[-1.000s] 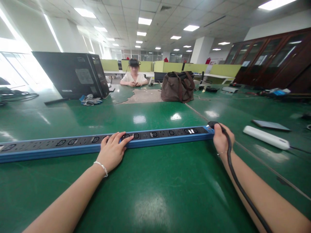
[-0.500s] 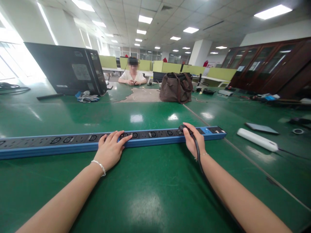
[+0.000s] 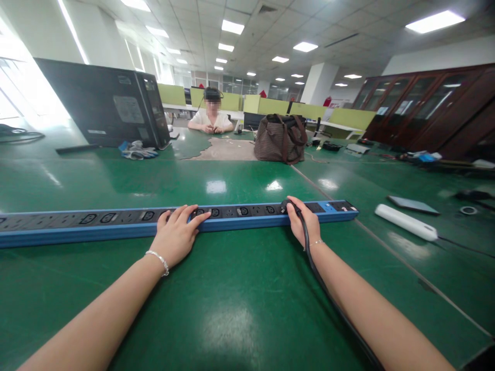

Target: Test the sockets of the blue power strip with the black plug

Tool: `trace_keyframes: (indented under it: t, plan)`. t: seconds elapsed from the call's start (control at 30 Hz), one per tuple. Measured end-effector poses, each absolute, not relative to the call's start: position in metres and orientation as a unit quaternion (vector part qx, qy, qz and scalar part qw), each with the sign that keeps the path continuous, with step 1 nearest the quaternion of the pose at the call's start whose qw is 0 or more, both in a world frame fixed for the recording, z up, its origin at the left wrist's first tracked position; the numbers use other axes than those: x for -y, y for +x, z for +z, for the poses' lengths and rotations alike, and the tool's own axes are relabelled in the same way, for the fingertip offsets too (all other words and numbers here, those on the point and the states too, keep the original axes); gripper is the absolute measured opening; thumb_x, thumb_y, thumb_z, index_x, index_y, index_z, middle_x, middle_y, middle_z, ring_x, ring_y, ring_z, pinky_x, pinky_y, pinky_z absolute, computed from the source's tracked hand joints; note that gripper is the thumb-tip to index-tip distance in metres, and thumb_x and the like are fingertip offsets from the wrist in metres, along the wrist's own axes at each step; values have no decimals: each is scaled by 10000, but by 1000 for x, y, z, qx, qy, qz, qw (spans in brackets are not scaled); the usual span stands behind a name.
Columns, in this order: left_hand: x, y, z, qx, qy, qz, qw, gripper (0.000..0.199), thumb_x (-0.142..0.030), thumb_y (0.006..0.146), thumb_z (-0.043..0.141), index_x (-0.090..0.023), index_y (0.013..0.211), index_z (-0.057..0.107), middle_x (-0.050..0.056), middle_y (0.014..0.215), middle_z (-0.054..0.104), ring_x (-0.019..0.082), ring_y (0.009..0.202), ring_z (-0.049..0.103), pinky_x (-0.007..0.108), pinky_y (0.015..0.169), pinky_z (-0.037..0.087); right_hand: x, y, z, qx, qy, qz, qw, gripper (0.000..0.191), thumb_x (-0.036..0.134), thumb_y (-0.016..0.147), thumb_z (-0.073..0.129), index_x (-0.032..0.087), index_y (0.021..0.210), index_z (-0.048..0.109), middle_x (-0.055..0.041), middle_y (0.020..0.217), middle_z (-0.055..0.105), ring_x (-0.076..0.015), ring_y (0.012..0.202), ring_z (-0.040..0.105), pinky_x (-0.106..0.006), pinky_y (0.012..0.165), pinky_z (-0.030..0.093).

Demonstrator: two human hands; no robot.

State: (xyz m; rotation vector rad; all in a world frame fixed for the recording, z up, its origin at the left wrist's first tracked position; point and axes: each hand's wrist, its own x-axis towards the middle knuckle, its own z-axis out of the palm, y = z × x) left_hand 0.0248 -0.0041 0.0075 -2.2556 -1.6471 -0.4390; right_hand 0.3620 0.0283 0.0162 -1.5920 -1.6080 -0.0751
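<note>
A long blue power strip (image 3: 232,222) with a black face of several sockets lies across the green surface in front of me. My left hand (image 3: 176,232) rests over its middle, fingers spread on the socket face; the sockets under them are hidden. In my right hand (image 3: 303,221) is a black power plug (image 3: 286,205), pinched between thumb and fingers over the sockets near the strip's right part. The plug's prongs are out of sight, so I cannot tell how far in it sits. Its thick black cord (image 3: 319,278) runs down along my right forearm.
At right lie a white elongated device (image 3: 406,221) with a cable, and a flat dark slab (image 3: 413,204). Further back stand a brown bag (image 3: 276,139), a black computer case (image 3: 104,105) and gloves (image 3: 137,150). A person (image 3: 211,118) sits at the far side.
My right hand and the plug have shifted slightly left along the strip. The left hand stays in place on it. The view has moved a little.
</note>
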Motion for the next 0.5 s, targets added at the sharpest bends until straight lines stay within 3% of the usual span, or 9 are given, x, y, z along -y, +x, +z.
trace_keyframes:
  t: [0.2,0.5]
  plan:
    - [4,25,7,578,-786,-161,149,469,-213,837,438,-393,1270,471,40,1345,472,263,1238,397,504,1002,251,-30,362,15,676,-617,-77,395,360,386,863,430,231,1119,630,-51,1082,674,-218,943,638,-337,826,494]
    - [5,26,9,576,-788,-170,136,464,-217,837,438,-392,1264,481,41,1343,478,264,1241,403,500,1008,249,-29,360,12,726,-567,-168,351,331,314,877,404,227,1122,610,-55,1065,681,-202,948,639,-372,912,435]
